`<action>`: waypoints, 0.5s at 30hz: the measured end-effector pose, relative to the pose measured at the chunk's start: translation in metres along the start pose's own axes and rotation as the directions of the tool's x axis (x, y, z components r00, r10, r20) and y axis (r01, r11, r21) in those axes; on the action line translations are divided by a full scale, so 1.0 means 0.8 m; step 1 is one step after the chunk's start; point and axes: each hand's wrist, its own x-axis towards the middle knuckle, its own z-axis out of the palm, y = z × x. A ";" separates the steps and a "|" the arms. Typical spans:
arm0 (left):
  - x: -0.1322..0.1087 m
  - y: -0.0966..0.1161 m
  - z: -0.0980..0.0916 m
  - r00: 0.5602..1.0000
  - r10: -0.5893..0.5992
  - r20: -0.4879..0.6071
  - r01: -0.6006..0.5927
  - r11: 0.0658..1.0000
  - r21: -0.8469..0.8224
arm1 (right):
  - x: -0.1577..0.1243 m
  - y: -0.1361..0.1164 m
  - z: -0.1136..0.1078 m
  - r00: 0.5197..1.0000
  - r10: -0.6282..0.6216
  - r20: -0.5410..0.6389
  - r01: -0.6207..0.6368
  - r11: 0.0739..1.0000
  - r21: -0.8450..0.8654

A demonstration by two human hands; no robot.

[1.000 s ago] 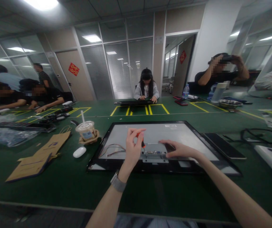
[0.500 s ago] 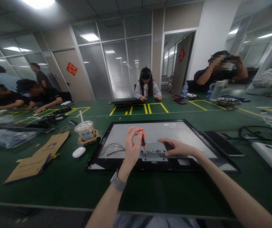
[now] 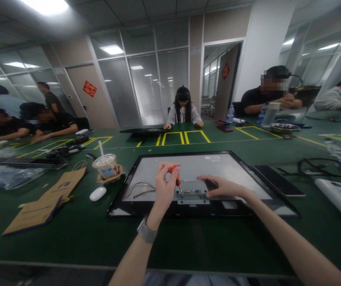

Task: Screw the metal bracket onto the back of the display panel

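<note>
A flat display panel (image 3: 232, 171) with a black frame and grey back lies on the green table. My left hand (image 3: 166, 182) is closed around an orange and black screwdriver (image 3: 177, 178), whose tip points down at the left end of a metal bracket (image 3: 193, 201) with connector ports. My right hand (image 3: 222, 186) rests at the right end of that bracket, thumb and fingers apart around a dark part that it mostly covers. Thin coloured wires (image 3: 140, 188) lie on the panel, left of my left hand.
Left of the panel are a lidded cup (image 3: 106, 165), a white case (image 3: 98, 193) and a brown paper bag (image 3: 43, 208). At right lie a black phone-like slab (image 3: 277, 179), cables and a white device (image 3: 338, 198). Several people sit around the table.
The screwdriver's handle now leans further left in my left hand. My right hand stays in place. Across the table, a person's dark panel has shifted left, and the person at right has lowered their hands.
</note>
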 end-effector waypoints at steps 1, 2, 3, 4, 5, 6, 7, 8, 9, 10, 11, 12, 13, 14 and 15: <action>0.000 0.001 0.000 1.000 -0.011 0.013 0.011 1.000 -0.003 | 0.000 0.001 0.000 1.000 0.001 0.001 -0.001 1.000 0.001; 0.000 0.002 0.000 0.999 -0.026 0.026 0.026 1.000 -0.013 | 0.000 0.001 0.000 1.000 0.001 0.002 -0.001 1.000 0.002; 0.000 0.002 0.000 0.999 -0.043 0.033 0.044 0.999 -0.030 | 0.000 0.001 0.000 1.000 -0.001 0.003 0.001 1.000 0.004; 0.000 0.002 0.000 0.998 -0.058 0.036 0.059 0.997 -0.050 | 0.000 0.002 0.000 1.000 -0.004 0.004 0.004 1.000 0.007; 0.000 0.002 -0.001 0.997 -0.067 0.034 0.069 0.995 -0.066 | 0.000 0.001 0.000 1.000 -0.007 0.006 0.006 1.000 0.009; 0.001 0.001 -0.001 0.997 -0.069 0.030 0.071 0.995 -0.072 | -0.001 0.001 0.000 1.000 -0.007 0.008 0.007 1.000 0.011; 0.001 0.001 -0.001 0.998 -0.063 0.024 0.065 0.996 -0.067 | 0.000 0.000 0.000 1.000 -0.006 0.008 0.005 1.000 0.012; 0.002 0.000 -0.001 0.999 -0.050 0.018 0.051 0.997 -0.049 | 0.000 0.000 0.000 1.000 -0.003 0.007 0.003 1.000 0.012; 0.002 -0.001 0.000 0.999 -0.034 0.014 0.035 0.999 -0.028 | 0.000 0.000 0.000 1.000 -0.002 0.007 0.002 1.000 0.012; 0.002 -0.001 0.000 1.000 -0.024 0.013 0.024 1.000 -0.008 | 0.000 0.000 0.000 1.000 -0.001 0.004 0.001 1.000 0.012; 0.002 -0.001 0.000 1.000 -0.020 0.015 0.020 1.000 0.007 | 0.000 0.000 0.001 1.000 0.000 0.002 0.000 1.000 0.011; 0.001 -0.001 0.000 1.000 -0.022 0.020 0.021 1.000 0.013 | 0.000 0.001 0.001 1.000 0.000 0.001 0.000 1.000 0.010; 0.001 0.000 -0.001 0.999 -0.029 0.028 0.029 1.000 0.006 | 0.001 0.002 0.001 1.000 0.000 0.000 0.000 1.000 0.008; 0.000 0.000 -0.001 0.998 -0.039 0.039 0.040 0.999 -0.014 | 0.001 0.003 0.001 1.000 0.000 -0.001 0.000 1.000 0.008; 0.000 0.000 -0.001 0.998 -0.050 0.048 0.052 0.998 -0.041 | 0.001 0.004 0.001 1.000 0.001 -0.001 -0.001 1.000 0.007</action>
